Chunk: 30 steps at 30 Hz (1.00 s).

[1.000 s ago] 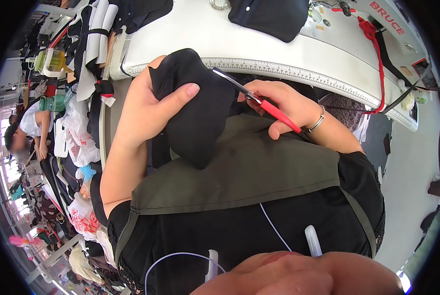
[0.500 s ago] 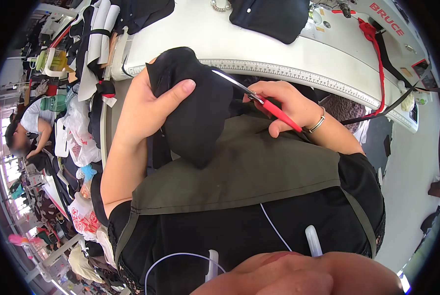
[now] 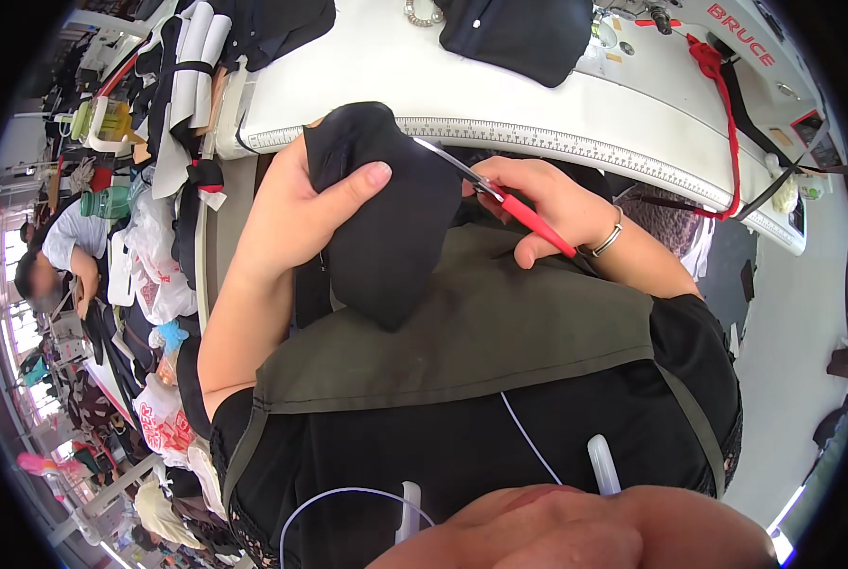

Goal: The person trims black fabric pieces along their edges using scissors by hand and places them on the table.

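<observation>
My left hand [image 3: 315,204] is closed on a piece of black fabric [image 3: 395,232], thumb on top and the other fingers hidden behind it. The cloth hangs down in front of my olive apron [image 3: 500,322]. Scissors with red handles [image 3: 535,224] are in my right hand [image 3: 556,204], closed around the grips. Their silver blades point up and left, with the tip by the fabric's upper right edge. Whether the tip touches the cloth I cannot tell.
Beyond my hands is a white sewing table [image 3: 367,71] with a ruler strip [image 3: 556,156] along its edge. Folded black cloth [image 3: 519,38] and a beaded bracelet [image 3: 424,13] lie on it. A sewing machine [image 3: 765,57] stands right. Another person [image 3: 68,242] works at far left.
My left hand and the black fabric have shifted slightly right and down, and the cloth's shape has narrowed. The scissors have moved only a little.
</observation>
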Tool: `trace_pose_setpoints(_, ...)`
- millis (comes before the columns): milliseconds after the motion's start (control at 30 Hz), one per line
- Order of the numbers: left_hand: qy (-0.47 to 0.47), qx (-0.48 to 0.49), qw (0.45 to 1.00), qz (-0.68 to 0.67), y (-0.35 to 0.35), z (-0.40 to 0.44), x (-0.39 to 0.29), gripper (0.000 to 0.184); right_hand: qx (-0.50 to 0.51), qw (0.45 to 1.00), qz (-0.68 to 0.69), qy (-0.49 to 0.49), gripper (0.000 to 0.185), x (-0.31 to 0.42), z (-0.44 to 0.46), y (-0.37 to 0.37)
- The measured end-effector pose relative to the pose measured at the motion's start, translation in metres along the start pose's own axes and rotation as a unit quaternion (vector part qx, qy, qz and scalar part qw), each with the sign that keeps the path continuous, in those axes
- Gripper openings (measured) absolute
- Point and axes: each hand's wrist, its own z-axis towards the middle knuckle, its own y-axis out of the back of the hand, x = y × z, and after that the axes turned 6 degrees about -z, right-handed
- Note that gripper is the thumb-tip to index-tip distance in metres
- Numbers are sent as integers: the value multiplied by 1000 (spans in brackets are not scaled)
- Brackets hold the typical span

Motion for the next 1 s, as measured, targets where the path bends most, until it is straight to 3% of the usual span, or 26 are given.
trace_pose_setpoints(467, 15, -7, 1000, -1, -2, 1, 5, 34, -10, 999, -33, 16, 91, -1, 3, -2)
trace_pose_setpoints(833, 121, -23, 984, -131, 1, 1, 12, 24, -26, 1000, -6, 14, 88, -2, 2, -5)
trace_pose_setpoints(1000, 122, -29, 982, -141, 1, 1, 13, 23, -44, 999, 6, 22, 85, -7, 0, -6)
